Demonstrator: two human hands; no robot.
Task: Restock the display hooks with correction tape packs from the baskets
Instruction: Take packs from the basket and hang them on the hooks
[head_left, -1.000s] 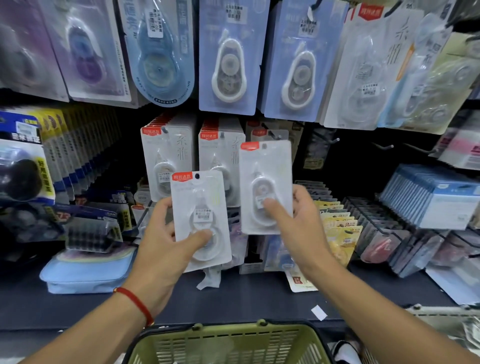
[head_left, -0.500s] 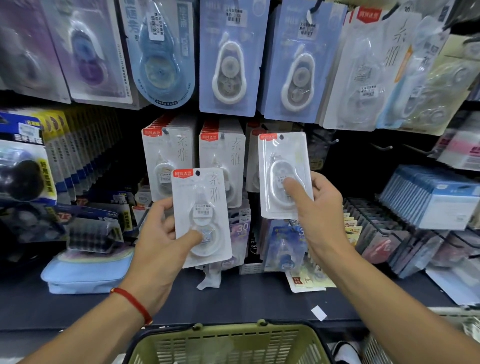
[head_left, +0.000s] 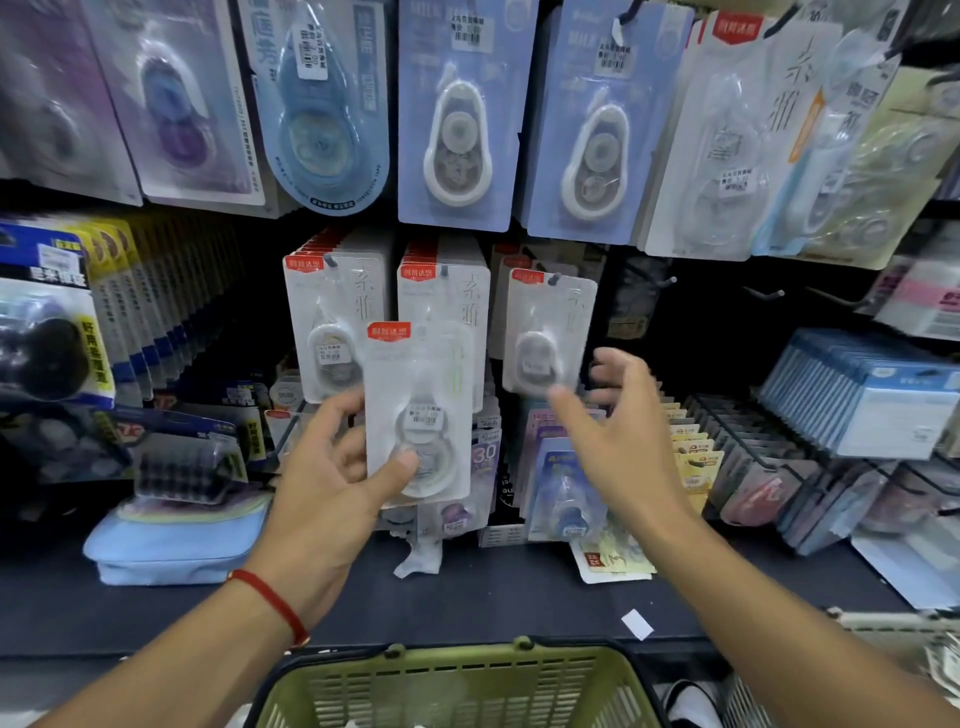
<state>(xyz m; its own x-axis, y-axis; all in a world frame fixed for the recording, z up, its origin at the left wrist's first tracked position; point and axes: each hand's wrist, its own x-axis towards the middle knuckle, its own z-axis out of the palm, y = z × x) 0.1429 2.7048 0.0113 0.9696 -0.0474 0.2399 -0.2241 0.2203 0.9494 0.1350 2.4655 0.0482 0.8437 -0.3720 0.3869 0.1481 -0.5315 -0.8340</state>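
Left grip (head_left: 332, 478) around red-tabbed pack (head_left: 418, 410)

A white correction tape pack (head_left: 418, 410) with a red label at its top corner and a clear blister over the dispenser stands upright, pinched low by the left hand (head_left: 332, 483), thumb across the blister. It overlaps the middle row of the same packs. Three rows of these hang from display hooks behind: the left row (head_left: 332, 322), the middle row (head_left: 447, 291), and the right row's front pack (head_left: 548, 332), hung on its hook and free of any hand. Below, a green basket (head_left: 457, 686) sits by the shelf edge.
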